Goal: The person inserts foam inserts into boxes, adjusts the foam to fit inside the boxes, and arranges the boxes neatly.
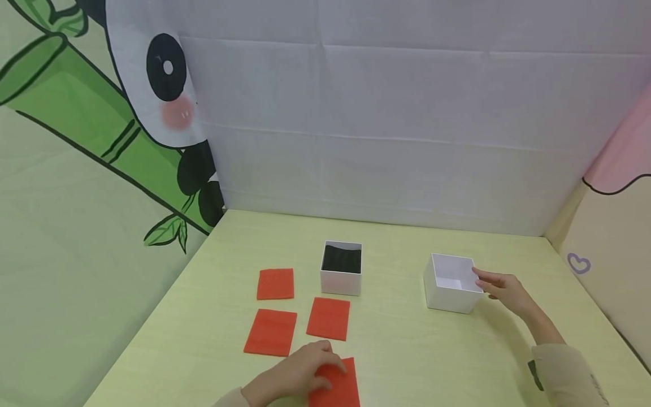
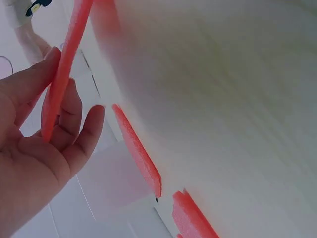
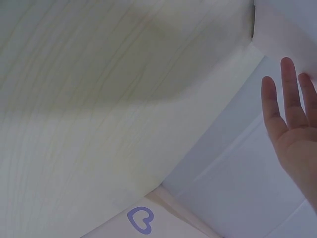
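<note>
My left hand (image 1: 307, 367) is over the nearest red square pad (image 1: 346, 387). In the left wrist view its thumb and fingers pinch this flat pad (image 2: 63, 74), which stands edge-on to the camera. My right hand (image 1: 508, 291) is at the right wall of the open white box (image 1: 450, 298), thumb or fingertips over the rim. From the right wrist, several fingers (image 3: 290, 99) look nearly straight beside the box's outer wall (image 3: 285, 39); the thumb is out of frame there.
Three more red pads lie on the pale table: one at the back (image 1: 275, 284), one at left (image 1: 270, 332), one at right (image 1: 328, 318). Behind them stands a second white box (image 1: 341, 282) with something black (image 1: 342, 259) inside. A printed cloth backdrop (image 1: 396, 135) rises behind.
</note>
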A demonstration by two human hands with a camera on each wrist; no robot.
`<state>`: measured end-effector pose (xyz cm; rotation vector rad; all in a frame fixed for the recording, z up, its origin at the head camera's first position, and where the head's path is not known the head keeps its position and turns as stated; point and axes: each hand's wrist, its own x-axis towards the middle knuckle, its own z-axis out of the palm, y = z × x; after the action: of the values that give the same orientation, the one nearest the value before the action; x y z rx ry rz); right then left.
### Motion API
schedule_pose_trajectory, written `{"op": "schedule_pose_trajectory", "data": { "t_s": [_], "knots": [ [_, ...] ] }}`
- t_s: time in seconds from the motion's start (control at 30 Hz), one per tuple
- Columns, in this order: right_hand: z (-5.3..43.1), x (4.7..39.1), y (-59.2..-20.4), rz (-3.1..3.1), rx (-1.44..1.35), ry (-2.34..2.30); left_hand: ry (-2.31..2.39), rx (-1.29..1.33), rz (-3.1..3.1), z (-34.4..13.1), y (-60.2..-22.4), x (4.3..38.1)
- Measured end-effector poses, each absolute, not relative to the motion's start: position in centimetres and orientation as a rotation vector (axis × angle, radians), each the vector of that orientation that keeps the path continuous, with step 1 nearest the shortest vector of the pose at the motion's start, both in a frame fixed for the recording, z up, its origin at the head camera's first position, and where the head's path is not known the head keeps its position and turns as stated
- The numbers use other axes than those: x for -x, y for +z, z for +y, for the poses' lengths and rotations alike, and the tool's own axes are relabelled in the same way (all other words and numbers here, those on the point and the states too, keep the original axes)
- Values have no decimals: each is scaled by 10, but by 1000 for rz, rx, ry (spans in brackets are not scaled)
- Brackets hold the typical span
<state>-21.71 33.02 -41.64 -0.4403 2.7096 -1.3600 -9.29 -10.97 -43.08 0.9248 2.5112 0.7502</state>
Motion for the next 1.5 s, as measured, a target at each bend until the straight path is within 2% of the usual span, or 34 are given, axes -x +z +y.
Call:
{"op": "schedule_pose_trajectory", "data": {
  "t_s": [0.23,0.53,0.87,1.5],
  "knots": [
    [331,217,-418,2688,496,-1405,879,-991,2458,-112,-425,100],
    [332,219,-420,2612,502,-1493,1039,-936,2436,-109,-421,104],
    [331,218,-423,2465,440,-1659,1284,-756,2396,-99,-421,107],
    [332,216,-431,2291,360,-1921,1531,-622,2289,-66,-410,118]
  ]
}}
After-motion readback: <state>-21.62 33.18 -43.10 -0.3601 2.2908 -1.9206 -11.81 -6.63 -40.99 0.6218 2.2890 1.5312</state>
